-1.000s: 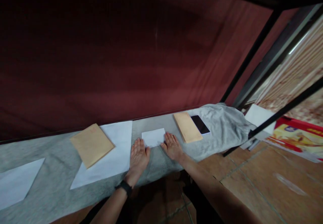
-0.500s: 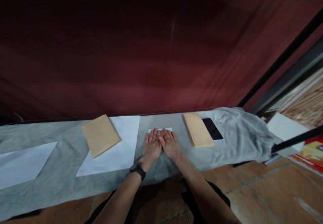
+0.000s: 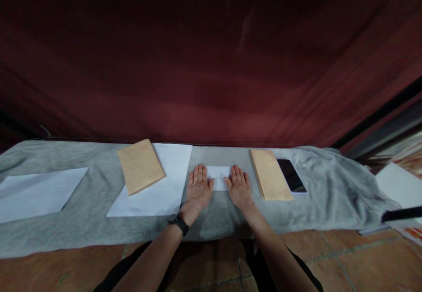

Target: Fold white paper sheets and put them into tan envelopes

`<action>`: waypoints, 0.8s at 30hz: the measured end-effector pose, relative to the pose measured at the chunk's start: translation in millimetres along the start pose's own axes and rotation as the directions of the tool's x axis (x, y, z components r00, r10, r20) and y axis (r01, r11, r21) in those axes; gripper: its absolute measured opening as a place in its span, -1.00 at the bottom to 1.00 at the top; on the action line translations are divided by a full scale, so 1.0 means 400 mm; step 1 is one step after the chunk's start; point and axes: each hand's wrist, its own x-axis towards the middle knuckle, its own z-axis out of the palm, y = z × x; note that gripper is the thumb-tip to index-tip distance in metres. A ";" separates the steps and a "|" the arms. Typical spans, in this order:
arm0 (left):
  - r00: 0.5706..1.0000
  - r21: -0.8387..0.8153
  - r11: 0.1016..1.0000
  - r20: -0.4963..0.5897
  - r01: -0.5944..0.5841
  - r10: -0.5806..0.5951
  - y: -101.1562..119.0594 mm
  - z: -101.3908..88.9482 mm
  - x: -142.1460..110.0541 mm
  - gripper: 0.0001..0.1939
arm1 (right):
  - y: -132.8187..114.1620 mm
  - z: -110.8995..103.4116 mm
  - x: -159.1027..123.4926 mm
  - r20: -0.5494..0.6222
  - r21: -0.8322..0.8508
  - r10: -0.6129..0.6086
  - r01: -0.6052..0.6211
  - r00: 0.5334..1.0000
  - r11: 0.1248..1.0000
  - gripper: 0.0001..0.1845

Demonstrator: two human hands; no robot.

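Note:
A small folded sheet of white paper (image 3: 219, 178) lies on the grey cloth in front of me. Flat on its left end rests my left hand (image 3: 199, 189), fingers stretched forward and thumb pointing inward; a dark watch sits on that wrist. My right hand (image 3: 240, 189) lies flat in the same way on the paper's right end. Between the two thumbs the middle of the paper shows, while the palms cover its ends. Neither hand grips anything.
Right of my hands lie a stack of brown envelopes (image 3: 271, 175) and a phone (image 3: 292, 176). To the left, a brown envelope (image 3: 141, 166) rests on large white sheets (image 3: 171, 195); another white sheet (image 3: 39, 193) lies farther left. A dark red panel (image 3: 211, 63) stands behind the cloth-covered surface (image 3: 99, 230).
My hands have slid apart from the middle of the paper, left and right, and uncovered its centre. The camera view has turned slightly.

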 end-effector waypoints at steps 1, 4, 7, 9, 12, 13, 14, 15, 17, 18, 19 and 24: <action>1.000 0.004 1.000 0.000 0.007 -0.007 -0.002 -0.002 -0.001 -0.34 | 0.004 0.002 -0.002 -0.005 -0.005 0.002 -0.002 1.000 1.000 -0.35; 1.000 0.004 1.000 0.003 0.023 -0.023 -0.004 -0.009 -0.004 -0.33 | 0.012 0.007 -0.005 -0.020 -0.007 -0.003 0.002 1.000 1.000 -0.33; 0.999 -0.002 0.999 0.018 0.039 -0.039 -0.001 -0.016 -0.005 -0.33 | 0.017 0.010 -0.005 -0.029 0.007 -0.015 0.015 0.999 1.000 -0.32; 0.998 -0.005 0.999 0.026 0.050 -0.050 0.002 -0.021 -0.006 -0.32 | 0.021 0.012 -0.006 -0.028 0.007 -0.017 0.018 0.999 1.000 -0.31; 0.998 -0.014 0.998 0.022 0.065 -0.065 0.005 -0.025 -0.007 -0.30 | 0.031 0.012 -0.008 -0.009 -0.007 -0.014 0.014 1.000 1.000 -0.32; 0.997 -0.017 0.997 0.022 0.069 -0.069 0.006 -0.025 -0.007 -0.30 | 0.035 0.012 -0.009 0.001 -0.014 -0.015 0.015 1.000 1.000 -0.33; 0.997 -0.017 0.997 0.025 0.074 -0.074 0.007 -0.025 -0.007 -0.30 | 0.039 0.011 -0.010 0.013 -0.021 -0.017 0.017 1.000 1.000 -0.34; 0.997 -0.017 0.997 0.030 0.077 -0.077 0.008 -0.025 -0.006 -0.29 | 0.043 0.009 -0.011 0.025 -0.027 -0.020 0.021 0.999 0.999 -0.35; 0.995 -0.015 0.997 0.050 0.082 -0.081 0.009 -0.024 -0.004 -0.28 | 0.051 0.007 -0.012 0.051 -0.039 -0.027 0.029 0.998 0.999 -0.36; 0.995 -0.015 0.996 0.062 0.083 -0.082 0.010 -0.024 -0.003 -0.27 | 0.054 0.006 -0.012 0.064 -0.044 -0.029 0.032 0.998 0.999 -0.36; 0.994 -0.017 0.996 0.073 0.083 -0.082 0.011 -0.024 -0.002 -0.26 | 0.057 0.005 -0.011 0.075 -0.050 -0.031 0.035 0.997 0.998 -0.37; 0.991 -0.025 0.996 0.105 0.084 -0.081 0.014 -0.034 -0.003 -0.26 | 0.070 0.006 -0.010 0.084 -0.073 -0.057 0.064 0.995 0.995 -0.35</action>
